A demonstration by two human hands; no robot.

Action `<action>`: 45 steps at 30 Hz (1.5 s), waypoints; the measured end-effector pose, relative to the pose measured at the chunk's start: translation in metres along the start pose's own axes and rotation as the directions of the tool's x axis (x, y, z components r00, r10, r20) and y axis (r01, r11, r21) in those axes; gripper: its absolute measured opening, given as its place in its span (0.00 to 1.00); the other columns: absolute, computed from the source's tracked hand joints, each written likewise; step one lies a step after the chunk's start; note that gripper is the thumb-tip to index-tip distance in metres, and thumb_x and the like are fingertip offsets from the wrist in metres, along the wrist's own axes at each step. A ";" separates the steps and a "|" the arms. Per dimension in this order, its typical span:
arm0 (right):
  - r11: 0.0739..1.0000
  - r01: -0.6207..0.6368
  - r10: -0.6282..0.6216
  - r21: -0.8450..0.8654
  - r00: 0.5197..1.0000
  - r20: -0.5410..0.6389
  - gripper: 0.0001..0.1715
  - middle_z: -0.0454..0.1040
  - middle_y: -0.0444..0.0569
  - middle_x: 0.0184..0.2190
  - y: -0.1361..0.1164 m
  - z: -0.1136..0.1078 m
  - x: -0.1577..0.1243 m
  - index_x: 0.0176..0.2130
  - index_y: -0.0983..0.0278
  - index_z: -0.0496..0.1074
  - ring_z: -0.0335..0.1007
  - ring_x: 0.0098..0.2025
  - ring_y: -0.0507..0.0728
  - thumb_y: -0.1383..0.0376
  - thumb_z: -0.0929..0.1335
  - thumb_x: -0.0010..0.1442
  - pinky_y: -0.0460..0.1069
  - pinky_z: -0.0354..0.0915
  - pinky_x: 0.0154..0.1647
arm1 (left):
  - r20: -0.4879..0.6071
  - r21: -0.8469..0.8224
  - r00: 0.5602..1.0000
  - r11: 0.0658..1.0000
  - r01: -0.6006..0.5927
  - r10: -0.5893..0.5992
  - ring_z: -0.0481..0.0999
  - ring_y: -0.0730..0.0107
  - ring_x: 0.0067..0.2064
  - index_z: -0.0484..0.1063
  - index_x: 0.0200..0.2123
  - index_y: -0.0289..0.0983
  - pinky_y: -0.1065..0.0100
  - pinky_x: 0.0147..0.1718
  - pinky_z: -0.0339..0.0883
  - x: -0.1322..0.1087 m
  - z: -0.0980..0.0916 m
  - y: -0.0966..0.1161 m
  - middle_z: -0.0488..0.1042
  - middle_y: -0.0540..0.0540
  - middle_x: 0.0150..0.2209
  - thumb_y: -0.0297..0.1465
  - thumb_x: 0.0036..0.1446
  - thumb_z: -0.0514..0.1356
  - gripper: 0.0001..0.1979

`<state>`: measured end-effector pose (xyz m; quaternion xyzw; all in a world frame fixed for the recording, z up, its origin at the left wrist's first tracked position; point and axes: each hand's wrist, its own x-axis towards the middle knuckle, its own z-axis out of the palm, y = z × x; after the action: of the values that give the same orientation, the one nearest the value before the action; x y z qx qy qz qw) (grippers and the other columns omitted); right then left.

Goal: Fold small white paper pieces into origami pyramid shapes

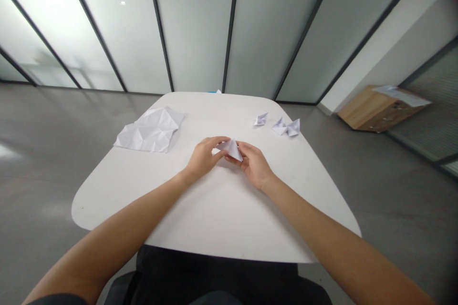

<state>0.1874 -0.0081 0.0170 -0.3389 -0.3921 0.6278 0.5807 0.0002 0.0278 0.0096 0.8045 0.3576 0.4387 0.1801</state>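
A creased white paper sheet (148, 129) was seen lying on the left of the white desk (229, 214), well apart from the hands. The left grip (203, 157) was closed, with thumb and fingers pinching the left end of a folded white paper piece (232, 149). That piece was held between both hands near the middle of the desk; whether it was touching the desk could not be told. Its long lower edge was slanted from the left grip down toward the right grip, and its point was directed away from the person. The right grip (252, 166) was pinching the right end, so neither hand was clearly nearer. Farther right, a small folded paper shape (261, 119) was placed near the far edge of the desk, just left of a double-pointed folded paper shape (286, 127). Beyond the desk, a low wooden cabinet (379, 109) was seen on the floor, with white papers (402, 95) on top.
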 end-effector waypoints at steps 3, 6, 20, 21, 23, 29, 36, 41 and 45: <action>1.000 -0.022 0.022 0.003 1.000 -0.011 0.17 0.81 0.49 0.43 -0.001 0.002 -0.002 0.42 0.62 0.81 0.77 0.45 0.61 0.55 0.78 0.56 0.58 0.78 0.48 | 0.002 -0.016 1.000 1.000 -0.011 0.011 0.79 0.61 0.52 0.74 0.58 0.43 0.57 0.55 0.73 0.001 0.000 -0.001 0.80 0.44 0.53 0.32 0.62 0.66 0.21; 0.999 -0.048 0.048 0.019 0.997 -0.052 0.17 0.81 0.48 0.41 -0.002 0.002 -0.002 0.41 0.61 0.79 0.78 0.42 0.60 0.57 0.79 0.53 0.58 0.78 0.46 | 0.018 -0.038 0.998 0.998 -0.055 0.055 0.78 0.61 0.54 0.76 0.54 0.41 0.57 0.57 0.71 0.001 -0.002 0.002 0.80 0.43 0.52 0.31 0.63 0.65 0.16; 0.997 -0.056 0.044 -0.054 0.977 -0.208 0.31 0.78 0.41 0.31 -0.002 -0.004 0.003 0.51 0.58 0.74 0.73 0.30 0.55 0.60 0.78 0.48 0.47 0.69 0.29 | 0.003 -0.133 0.997 0.989 -0.070 0.071 0.79 0.62 0.51 0.76 0.48 0.39 0.61 0.54 0.71 0.000 -0.005 0.011 0.80 0.42 0.48 0.31 0.62 0.65 0.11; 0.997 -0.045 0.031 -0.060 0.978 -0.205 0.32 0.78 0.40 0.31 -0.002 -0.004 0.003 0.53 0.57 0.73 0.72 0.29 0.54 0.60 0.77 0.48 0.47 0.68 0.29 | 0.008 -0.112 0.997 0.991 -0.072 0.074 0.78 0.63 0.50 0.74 0.51 0.38 0.61 0.53 0.71 0.000 -0.004 0.010 0.79 0.42 0.48 0.29 0.60 0.65 0.15; 0.997 -0.026 0.012 -0.068 0.980 -0.201 0.32 0.78 0.40 0.32 -0.002 -0.005 0.003 0.54 0.56 0.75 0.72 0.30 0.54 0.61 0.77 0.49 0.46 0.67 0.30 | 0.047 -0.061 0.996 0.995 -0.079 0.082 0.77 0.63 0.51 0.71 0.55 0.38 0.61 0.53 0.70 0.000 -0.003 0.007 0.78 0.42 0.49 0.26 0.59 0.65 0.20; 0.992 -0.090 0.068 -0.094 0.975 -0.210 0.14 0.81 0.47 0.36 -0.001 -0.008 0.007 0.38 0.62 0.80 0.74 0.36 0.57 0.63 0.75 0.49 0.48 0.70 0.32 | 0.044 0.043 0.997 0.996 -0.072 0.070 0.76 0.59 0.51 0.77 0.44 0.39 0.57 0.56 0.68 0.003 -0.004 -0.003 0.80 0.44 0.45 0.31 0.62 0.64 0.07; 0.981 -0.194 0.194 -0.033 0.981 0.016 0.31 0.80 0.55 0.42 0.002 -0.005 0.002 0.44 0.62 0.78 0.78 0.42 0.63 0.38 0.70 0.61 0.57 0.79 0.39 | -0.108 -0.030 0.993 0.998 0.052 -0.055 0.77 0.67 0.42 0.76 0.45 0.38 0.67 0.42 0.72 0.003 -0.006 0.001 0.79 0.45 0.41 0.34 0.66 0.61 0.08; 0.945 0.053 -0.047 -0.323 0.999 0.024 0.26 0.80 0.52 0.43 0.003 -0.008 0.002 0.41 0.62 0.80 0.77 0.45 0.61 0.44 0.76 0.57 0.55 0.78 0.46 | -0.170 -0.011 0.982 0.997 0.077 -0.078 0.76 0.68 0.41 0.75 0.52 0.39 0.70 0.39 0.72 0.003 -0.006 0.004 0.77 0.45 0.42 0.33 0.64 0.62 0.13; 0.921 0.116 -0.111 -0.372 0.993 0.037 0.20 0.80 0.47 0.37 0.002 -0.011 0.005 0.41 0.61 0.80 0.78 0.41 0.59 0.50 0.78 0.56 0.56 0.77 0.50 | -0.151 -0.118 0.976 0.984 0.136 -0.154 0.76 0.72 0.37 0.73 0.55 0.40 0.71 0.38 0.72 0.003 -0.004 0.005 0.77 0.47 0.41 0.33 0.63 0.63 0.17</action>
<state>0.1957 -0.0016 0.0099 -0.4151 -0.5280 0.5096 0.5378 0.0004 0.0263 0.0162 0.7277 0.4047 0.5059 0.2254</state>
